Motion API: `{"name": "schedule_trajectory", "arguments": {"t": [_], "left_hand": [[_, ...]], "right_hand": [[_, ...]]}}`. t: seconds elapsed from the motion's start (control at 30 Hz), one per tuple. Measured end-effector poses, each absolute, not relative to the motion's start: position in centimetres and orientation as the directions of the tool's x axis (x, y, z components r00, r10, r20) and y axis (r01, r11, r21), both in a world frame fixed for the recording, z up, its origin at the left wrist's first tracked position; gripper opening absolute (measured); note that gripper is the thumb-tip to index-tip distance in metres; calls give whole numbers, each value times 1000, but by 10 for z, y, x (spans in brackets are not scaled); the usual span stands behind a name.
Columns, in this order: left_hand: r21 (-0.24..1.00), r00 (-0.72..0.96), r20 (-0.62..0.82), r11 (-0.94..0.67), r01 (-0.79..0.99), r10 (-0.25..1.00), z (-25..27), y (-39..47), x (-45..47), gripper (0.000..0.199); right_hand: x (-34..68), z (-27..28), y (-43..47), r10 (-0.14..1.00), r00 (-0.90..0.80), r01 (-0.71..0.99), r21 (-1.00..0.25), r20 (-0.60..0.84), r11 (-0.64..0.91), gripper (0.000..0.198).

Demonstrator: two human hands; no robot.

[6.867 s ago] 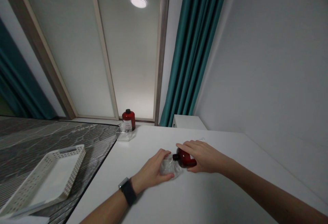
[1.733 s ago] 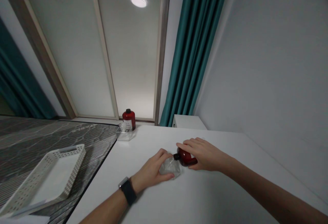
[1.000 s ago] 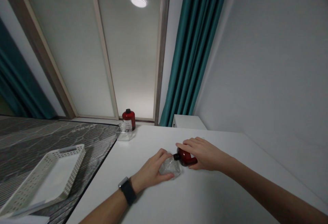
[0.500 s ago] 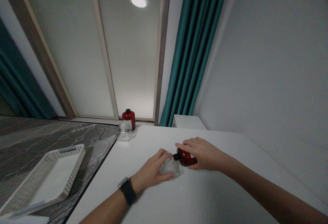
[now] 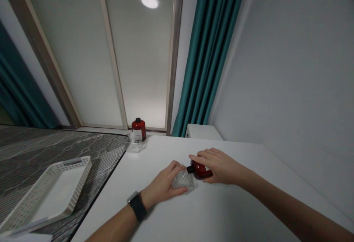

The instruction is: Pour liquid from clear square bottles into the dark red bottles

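Observation:
My right hand (image 5: 217, 166) is wrapped round a dark red bottle (image 5: 198, 170), which lies tilted with its black neck toward the left. Below that neck is a small clear container (image 5: 184, 180) on the white table (image 5: 177, 216). The fingers and thumb of my left hand (image 5: 167, 183) close round the container from the left. The bottle's mouth is over or against the container's upper edge; I cannot tell whether anything flows. Part of the bottle's pale label is hidden by my right hand.
Another red bottle (image 5: 139, 128) with a black cap stands at the table's far left corner, behind a clear container (image 5: 134, 145). A white perforated basket (image 5: 73, 194) lies to the left, below the table's edge. A white cabinet (image 5: 204, 131) stands beyond the far edge.

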State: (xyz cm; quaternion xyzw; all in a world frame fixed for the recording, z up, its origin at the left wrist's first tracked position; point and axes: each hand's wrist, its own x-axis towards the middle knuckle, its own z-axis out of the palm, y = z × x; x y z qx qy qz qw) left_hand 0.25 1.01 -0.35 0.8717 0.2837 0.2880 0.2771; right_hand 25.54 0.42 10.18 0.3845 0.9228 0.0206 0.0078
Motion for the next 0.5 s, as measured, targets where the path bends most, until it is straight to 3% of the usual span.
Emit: {"name": "schedule_trajectory", "arguments": {"t": [0.5], "left_hand": [[656,675,338,-678,331,656,0,10,3,53]], "right_hand": [[255,101,4,706,-709,704,70,2,707,80]]}}
